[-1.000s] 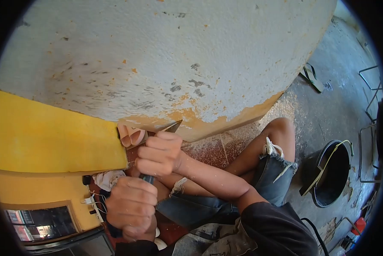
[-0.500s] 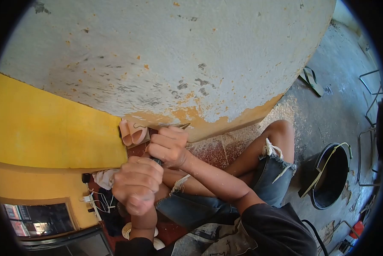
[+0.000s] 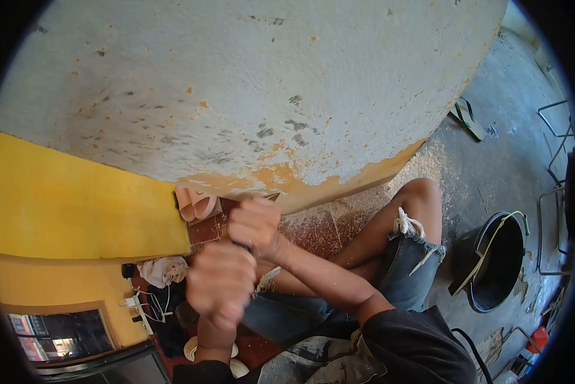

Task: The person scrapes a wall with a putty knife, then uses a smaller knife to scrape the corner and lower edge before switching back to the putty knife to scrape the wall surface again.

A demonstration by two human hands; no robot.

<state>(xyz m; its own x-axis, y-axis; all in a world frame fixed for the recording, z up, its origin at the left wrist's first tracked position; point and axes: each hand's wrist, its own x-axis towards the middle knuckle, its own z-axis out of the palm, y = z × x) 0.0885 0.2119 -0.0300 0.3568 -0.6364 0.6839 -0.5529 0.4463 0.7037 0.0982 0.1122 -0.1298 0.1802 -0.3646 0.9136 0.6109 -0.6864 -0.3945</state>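
My right hand is closed around a hand scraper, close to the lower edge of the wall. Just past my knuckles the scraper's thin metal tip shows at a bare orange-tan strip of that wall. My left hand, blurred by motion, is wrapped round the dark handle end behind the right hand. Most of the scraper is hidden by my fingers. Grey paint on the wall is scuffed and chipped, and flakes lie on the red tiles beneath.
A black bucket stands on the grey floor at right. Pink sandals sit by the yellow wall. White cables and a power strip are at lower left, and a flip-flop lies at upper right.
My left hand has moved up and right, nearer my right hand. The right hand has shifted slightly down, still gripping the scraper. The view has tilted a little.
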